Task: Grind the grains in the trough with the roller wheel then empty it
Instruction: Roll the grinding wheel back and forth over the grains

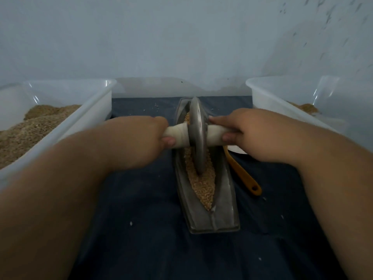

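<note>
Metal roller wheel (198, 136) midway along trough (222, 215)

Your left forearm (60, 188) and right forearm (323, 168) are bare. Your left hand (139, 134) and right hand (254, 130) are bare too, with short thumbnails (169, 141).

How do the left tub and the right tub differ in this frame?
The left tub holds a deep heap of grain across its visible floor; the right tub shows only a small pile. An orange scoop lies beside the right tub; none shows by the left tub. Both are white plastic tubs flanking the trough.
</note>
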Demonstrator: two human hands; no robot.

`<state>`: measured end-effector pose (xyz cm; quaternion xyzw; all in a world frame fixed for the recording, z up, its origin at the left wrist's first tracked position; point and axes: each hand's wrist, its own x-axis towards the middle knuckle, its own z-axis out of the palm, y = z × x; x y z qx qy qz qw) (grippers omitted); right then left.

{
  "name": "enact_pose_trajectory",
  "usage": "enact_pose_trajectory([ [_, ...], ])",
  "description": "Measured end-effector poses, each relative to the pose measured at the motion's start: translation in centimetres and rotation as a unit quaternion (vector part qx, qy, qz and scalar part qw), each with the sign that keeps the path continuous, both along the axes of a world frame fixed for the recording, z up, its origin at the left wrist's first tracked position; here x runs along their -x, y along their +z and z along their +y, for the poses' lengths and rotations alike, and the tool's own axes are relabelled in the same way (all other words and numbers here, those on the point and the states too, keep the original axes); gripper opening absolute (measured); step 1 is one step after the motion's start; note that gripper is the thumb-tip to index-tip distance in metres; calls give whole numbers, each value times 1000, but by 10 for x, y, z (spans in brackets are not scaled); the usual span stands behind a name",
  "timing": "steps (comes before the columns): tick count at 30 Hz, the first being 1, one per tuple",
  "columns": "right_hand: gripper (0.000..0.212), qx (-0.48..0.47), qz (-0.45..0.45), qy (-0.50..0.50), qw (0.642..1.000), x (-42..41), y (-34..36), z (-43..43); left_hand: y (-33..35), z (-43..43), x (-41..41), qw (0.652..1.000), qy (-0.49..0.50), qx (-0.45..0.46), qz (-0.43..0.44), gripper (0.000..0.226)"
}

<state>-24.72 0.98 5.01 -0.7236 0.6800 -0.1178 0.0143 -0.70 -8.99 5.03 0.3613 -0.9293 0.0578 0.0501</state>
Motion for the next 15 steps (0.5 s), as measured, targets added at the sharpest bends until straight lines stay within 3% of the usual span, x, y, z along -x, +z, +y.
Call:
enact_pose_trajectory([
  [2,48,72,9,-36,997,2,-12,-15,-13,-12,11,991,11,127,47,33],
  [4,48,141,56,-61,986,1,-20,-27,-24,-20,20,980,40,181,72,37],
  [10,47,201,84,-49,975,0,-27,-36,-36,-27,21,977,58,176,101,44],
  [15,48,114,64,-34,991,-6,-5,-11,-17,-16,10,994,31,94,48,44],
])
